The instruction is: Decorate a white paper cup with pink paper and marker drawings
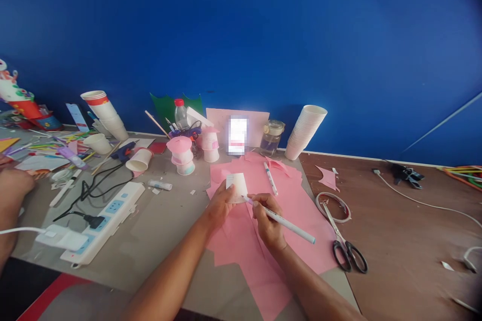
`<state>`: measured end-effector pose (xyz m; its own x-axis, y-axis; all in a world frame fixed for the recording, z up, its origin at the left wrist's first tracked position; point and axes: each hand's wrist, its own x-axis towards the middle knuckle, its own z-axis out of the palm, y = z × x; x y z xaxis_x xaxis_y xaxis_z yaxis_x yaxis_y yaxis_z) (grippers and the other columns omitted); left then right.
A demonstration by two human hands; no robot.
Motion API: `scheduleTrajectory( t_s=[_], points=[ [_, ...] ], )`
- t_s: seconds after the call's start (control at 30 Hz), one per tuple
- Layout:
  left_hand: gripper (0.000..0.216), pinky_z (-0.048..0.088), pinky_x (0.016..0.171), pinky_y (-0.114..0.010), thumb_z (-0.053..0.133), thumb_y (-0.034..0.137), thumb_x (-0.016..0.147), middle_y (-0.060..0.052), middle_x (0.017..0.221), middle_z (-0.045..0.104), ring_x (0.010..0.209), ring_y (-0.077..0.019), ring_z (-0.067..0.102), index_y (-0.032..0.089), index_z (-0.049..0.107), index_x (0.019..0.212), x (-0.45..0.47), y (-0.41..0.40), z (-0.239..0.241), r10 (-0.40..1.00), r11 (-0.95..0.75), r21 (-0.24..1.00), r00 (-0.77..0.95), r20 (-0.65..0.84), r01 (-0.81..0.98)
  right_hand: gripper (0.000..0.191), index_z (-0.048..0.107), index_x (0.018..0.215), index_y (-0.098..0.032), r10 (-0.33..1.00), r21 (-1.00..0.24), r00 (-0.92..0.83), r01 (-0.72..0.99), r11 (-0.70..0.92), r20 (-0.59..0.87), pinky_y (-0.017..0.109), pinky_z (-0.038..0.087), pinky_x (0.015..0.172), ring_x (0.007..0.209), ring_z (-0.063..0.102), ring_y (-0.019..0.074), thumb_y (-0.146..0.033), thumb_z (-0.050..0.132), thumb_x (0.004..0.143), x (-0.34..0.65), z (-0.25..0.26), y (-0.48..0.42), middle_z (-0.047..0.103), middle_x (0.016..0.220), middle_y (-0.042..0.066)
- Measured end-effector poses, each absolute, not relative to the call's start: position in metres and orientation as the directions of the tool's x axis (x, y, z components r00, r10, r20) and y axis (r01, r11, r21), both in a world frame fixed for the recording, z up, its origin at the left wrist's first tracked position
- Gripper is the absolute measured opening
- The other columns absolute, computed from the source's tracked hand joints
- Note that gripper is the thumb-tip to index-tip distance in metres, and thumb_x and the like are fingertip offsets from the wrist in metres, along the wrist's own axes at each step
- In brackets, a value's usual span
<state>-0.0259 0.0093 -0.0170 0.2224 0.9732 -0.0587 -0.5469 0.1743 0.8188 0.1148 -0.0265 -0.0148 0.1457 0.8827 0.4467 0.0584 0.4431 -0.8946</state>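
Note:
My left hand [220, 204] is closed on a small white paper cup [237, 185], thumb across its side, above the pink paper. Faint marks show near the cup's upper left. Pinched in my right hand [269, 220] is a white marker [291, 227] with a blue-green end, its tip at the cup's lower right edge. Whether the tip touches the cup I cannot tell. Sheets of pink paper [301, 241] lie under both hands, with a second white marker [270, 179] on them. Two paper-cup models with pink tops [179, 145] stand further back at the left.
Scissors [341, 241] and a tape roll [347, 213] lie right of the pink paper. Behind stand a lit phone [237, 135], a glass jar [271, 135] and stacked cups [307, 130]. A power strip [113, 220] with cables lies left, near another person's hand [15, 183].

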Motion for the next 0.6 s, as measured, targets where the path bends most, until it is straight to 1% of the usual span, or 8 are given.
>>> scheduleTrajectory(
  t_s=[0.1,0.3,0.5,0.6],
  points=[
    [0.033,0.048,0.083,-0.03,0.071,0.043,0.079,-0.005,0.095,0.067,0.099,-0.0204,0.061,0.02,0.061,0.1,-0.0261,0.0097,-0.0169,0.973,0.179,0.813,0.225,-0.06,-0.555,0.009,0.059,0.079,-0.021,0.883,-0.896,0.149,0.057,0.441,0.444,0.027,0.046,0.052,0.055,0.055,0.014,-0.023,0.051,0.083,0.1145,-0.0148,-0.0262,0.064,0.07,0.001],
    [0.033,0.048,0.083,-0.03,0.072,0.043,0.077,-0.005,0.094,0.068,0.097,-0.0203,0.062,0.02,0.061,0.098,-0.0261,0.0086,-0.0137,0.972,0.191,0.812,0.219,-0.08,-0.552,0.01,0.058,0.077,-0.021,0.893,-0.906,0.15,0.048,0.421,0.424,0.03,0.05,0.059,0.06,0.058,0.0154,-0.025,0.052,0.083,0.1146,-0.0135,-0.0262,0.066,0.073,0.003],
    [0.03,0.048,0.081,-0.029,0.068,0.043,0.081,-0.005,0.099,0.067,0.099,-0.0203,0.061,0.02,0.059,0.099,-0.026,0.008,-0.0133,0.971,0.183,0.816,0.233,-0.061,-0.548,0.01,0.059,0.078,-0.021,0.897,-0.91,0.153,0.053,0.411,0.414,0.029,0.048,0.055,0.059,0.058,0.0157,-0.025,0.052,0.083,0.1157,-0.0137,-0.0258,0.067,0.074,0.003],
    [0.029,0.048,0.081,-0.029,0.068,0.043,0.081,-0.005,0.099,0.067,0.099,-0.0201,0.061,0.02,0.059,0.098,-0.0258,0.0084,-0.0139,0.971,0.18,0.816,0.232,-0.057,-0.549,0.01,0.059,0.078,-0.021,0.899,-0.909,0.133,0.047,0.415,0.417,0.03,0.049,0.057,0.059,0.058,0.0156,-0.026,0.052,0.084,0.1162,-0.0123,-0.0273,0.066,0.072,0.003]
  ],
)
